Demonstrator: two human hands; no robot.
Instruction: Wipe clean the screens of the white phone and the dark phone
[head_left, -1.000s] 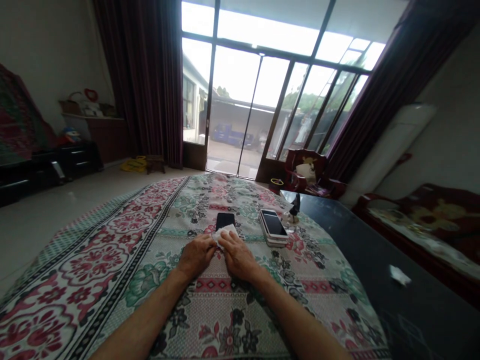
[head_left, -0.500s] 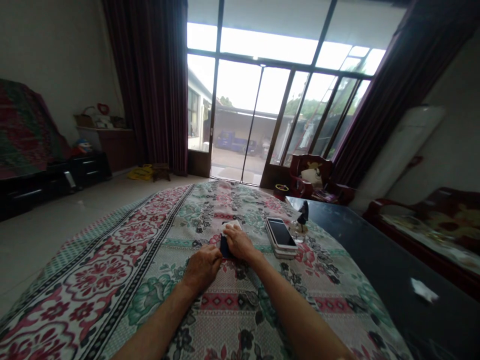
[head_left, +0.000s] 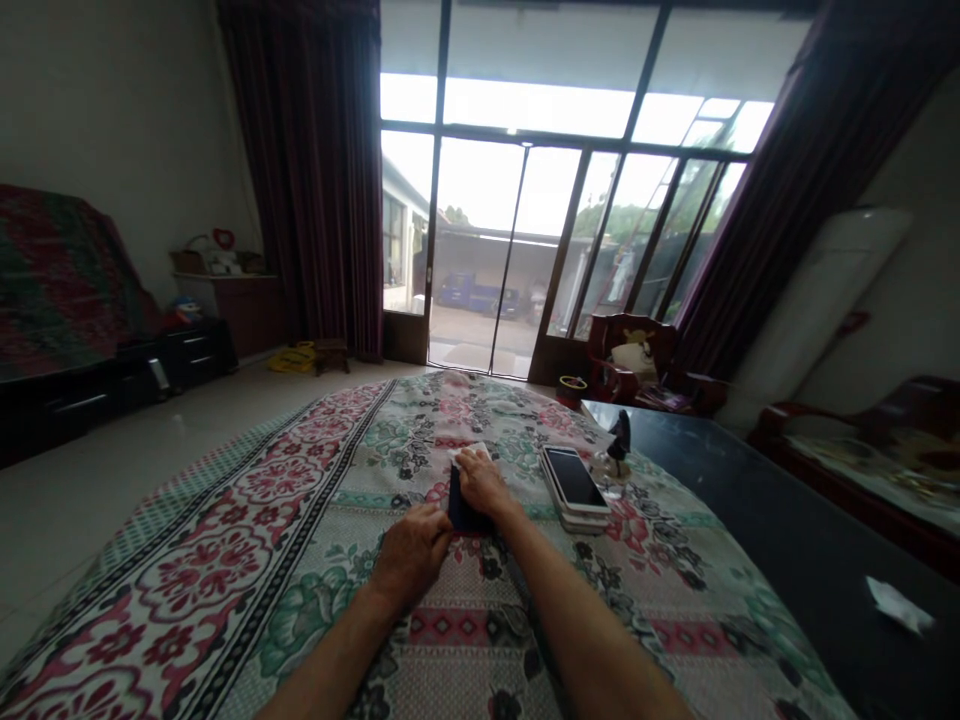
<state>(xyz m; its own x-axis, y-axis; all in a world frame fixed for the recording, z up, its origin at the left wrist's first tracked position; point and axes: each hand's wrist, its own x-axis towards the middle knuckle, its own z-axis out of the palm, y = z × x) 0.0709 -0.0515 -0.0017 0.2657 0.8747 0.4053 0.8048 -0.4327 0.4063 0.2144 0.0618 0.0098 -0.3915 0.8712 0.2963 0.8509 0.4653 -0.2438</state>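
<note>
A flat dark blue slab [head_left: 465, 518], shaped like a phone, lies on the flowered tablecloth [head_left: 390, 480] in front of me. My left hand [head_left: 412, 550] is closed, its fingertips pinching the slab's near left edge. Over the slab's far part rests my right hand [head_left: 486, 488], fingers curled down on a white cloth or tissue [head_left: 480, 450]; most of that cloth is hidden under the fingers. To the right of my right hand sits a stack of white-edged phones [head_left: 577, 485], the top one with its black screen up.
Behind the phone stack stands a clear bottle with a black spray head [head_left: 619, 440]. A dark table [head_left: 697, 480] adjoins on the right, with a crumpled white tissue [head_left: 898, 604] on it. A wooden armchair [head_left: 634, 350] and glass doors [head_left: 480, 280] are beyond.
The view has tilted up a little, so everything sits lower in the picture. My right hand has slid slightly over the slab, baring more of its near part. My left hand keeps its edge hold.
</note>
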